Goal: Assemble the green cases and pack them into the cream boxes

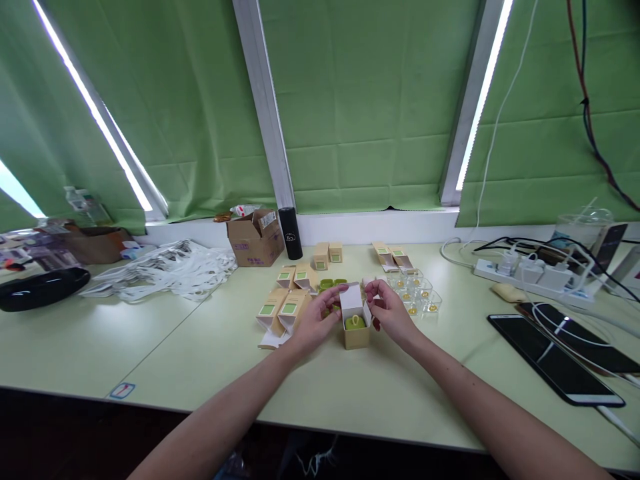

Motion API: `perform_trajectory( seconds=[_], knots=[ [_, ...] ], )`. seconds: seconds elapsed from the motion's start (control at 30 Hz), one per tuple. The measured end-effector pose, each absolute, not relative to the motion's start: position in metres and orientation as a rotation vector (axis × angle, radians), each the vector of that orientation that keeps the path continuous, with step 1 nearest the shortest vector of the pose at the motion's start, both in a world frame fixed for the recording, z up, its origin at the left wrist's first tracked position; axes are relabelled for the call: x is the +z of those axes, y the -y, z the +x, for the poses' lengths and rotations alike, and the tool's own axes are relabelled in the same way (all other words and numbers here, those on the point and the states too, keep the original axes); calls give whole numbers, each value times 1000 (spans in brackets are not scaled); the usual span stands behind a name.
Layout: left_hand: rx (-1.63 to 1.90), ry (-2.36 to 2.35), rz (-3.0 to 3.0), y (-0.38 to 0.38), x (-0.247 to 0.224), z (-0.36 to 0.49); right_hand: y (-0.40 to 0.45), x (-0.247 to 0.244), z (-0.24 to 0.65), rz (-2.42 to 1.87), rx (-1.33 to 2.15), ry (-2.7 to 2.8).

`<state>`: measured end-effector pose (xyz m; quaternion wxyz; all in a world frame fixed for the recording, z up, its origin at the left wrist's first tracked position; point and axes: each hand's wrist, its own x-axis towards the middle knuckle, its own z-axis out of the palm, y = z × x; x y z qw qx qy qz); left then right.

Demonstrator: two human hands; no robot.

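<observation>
A small kraft cardboard box stands on the table with its white-lined lid raised. Inside it sits a green item with a pale loop on top. My left hand has its fingers and thumb at the box's left side and lid edge. On the right, my right hand is closed, thumb and fingers pinching at the right edge of the lid. Behind my left hand, more green pieces are partly hidden. Opened kraft boxes lie to the left of my left hand. Clear plastic cups with yellowish centres sit beyond my right hand.
Closed boxes and open ones stand farther back. A black cylinder is beside a brown carton. White straps are heaped at left. Phones, cables and a power strip occupy the right.
</observation>
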<state>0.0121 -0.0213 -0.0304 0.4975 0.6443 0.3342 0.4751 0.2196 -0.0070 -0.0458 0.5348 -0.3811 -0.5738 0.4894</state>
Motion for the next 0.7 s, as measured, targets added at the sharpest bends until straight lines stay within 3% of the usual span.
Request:
perform_trajectory(
  seconds=[0.7],
  knots=[
    [1136, -929, 1693, 33, -27, 25, 11, -46, 218, -972, 1104, 1523]
  ],
)
